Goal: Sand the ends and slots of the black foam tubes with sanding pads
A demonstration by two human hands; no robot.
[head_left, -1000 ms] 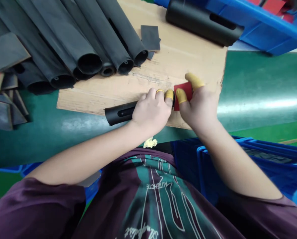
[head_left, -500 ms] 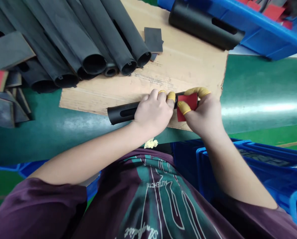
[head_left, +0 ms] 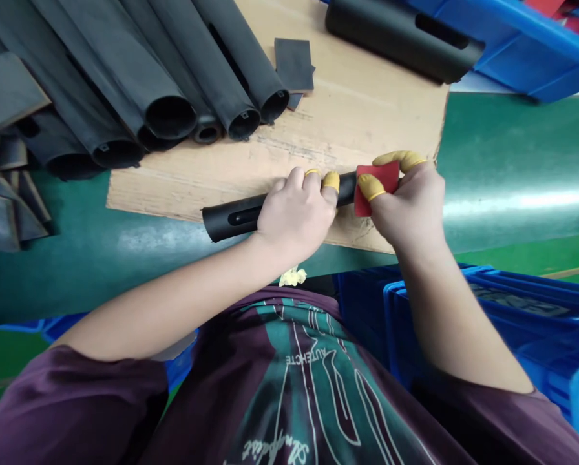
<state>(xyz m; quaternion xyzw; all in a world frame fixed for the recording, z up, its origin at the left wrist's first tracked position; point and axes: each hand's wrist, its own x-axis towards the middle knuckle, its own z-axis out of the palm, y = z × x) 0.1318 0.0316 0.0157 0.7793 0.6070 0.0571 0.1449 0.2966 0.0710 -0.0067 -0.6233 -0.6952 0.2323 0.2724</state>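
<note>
Your left hand (head_left: 294, 216) is clenched on the black slotted tube (head_left: 231, 218). Your right hand (head_left: 408, 206) pinches the red abrasive pad (head_left: 377, 184), now slid right along the tube.

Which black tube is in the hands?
The slotted tube gripped by the left hand, over the cardboard sheet. The others aren't held: the stack of tubes sits upper left, another slotted tube at the far edge.

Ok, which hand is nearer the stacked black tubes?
Left: the left hand grips a black tube just below the stacked black tubes. The right hand sits farther right, pinching a red pad.
</note>
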